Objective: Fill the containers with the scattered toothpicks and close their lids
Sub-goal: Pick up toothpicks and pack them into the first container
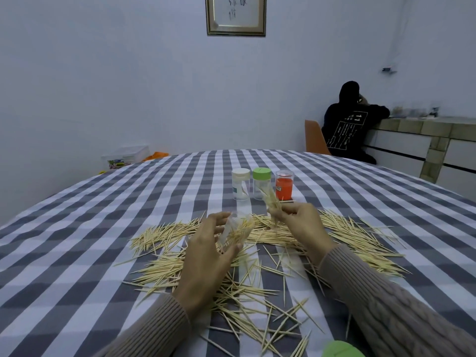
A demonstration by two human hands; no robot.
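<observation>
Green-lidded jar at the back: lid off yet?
No, the green lid sits closed on the jar, which stands between the white-lidded jar and the red jar on the checked tablecloth.

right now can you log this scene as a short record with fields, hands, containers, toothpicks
left hand: grips a clear plastic container, tilted, partly filled with toothpicks
right hand: pinches a bundle of wooden toothpicks
standing containers: white-lidded jar, green-lidded jar, clear jar with orange contents, in a row behind the hands
scattered toothpicks: many on the checked tablecloth
loose green lid: bottom edge of view
</observation>
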